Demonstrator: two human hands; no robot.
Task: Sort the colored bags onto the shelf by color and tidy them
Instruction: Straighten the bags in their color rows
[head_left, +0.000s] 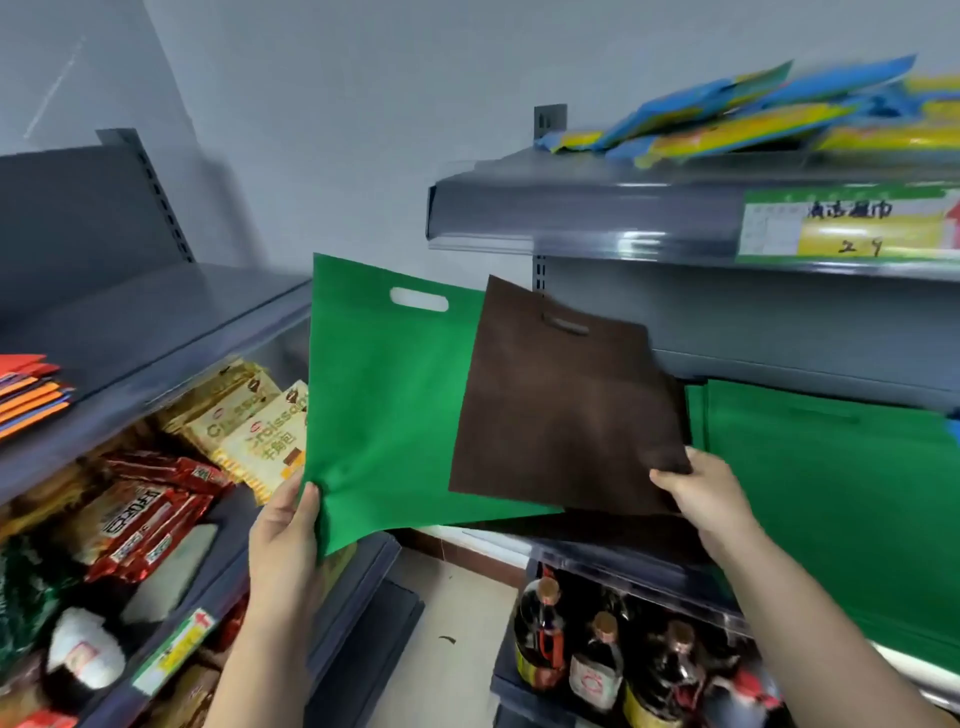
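My left hand (287, 540) pinches the lower left corner of a flat green bag (384, 405) with a cut-out handle, held up in the gap between two shelf units. My right hand (701, 493) grips the lower right corner of a flat dark brown bag (561, 405), which overlaps the green bag's right side. More green bags (831, 499) lie in a pile on the right shelf (649, 571), with another brown bag (613, 530) lying under the held one. A stack of orange and red bags (31, 389) lies on the left shelf.
Blue and yellow packets (753, 114) fill the top right shelf above a price label (841, 223). Snack packs (249, 426) and red packets (145, 519) crowd the lower left shelf. Dark sauce bottles (597, 660) stand below the right shelf. Tiled floor (457, 623) shows between the units.
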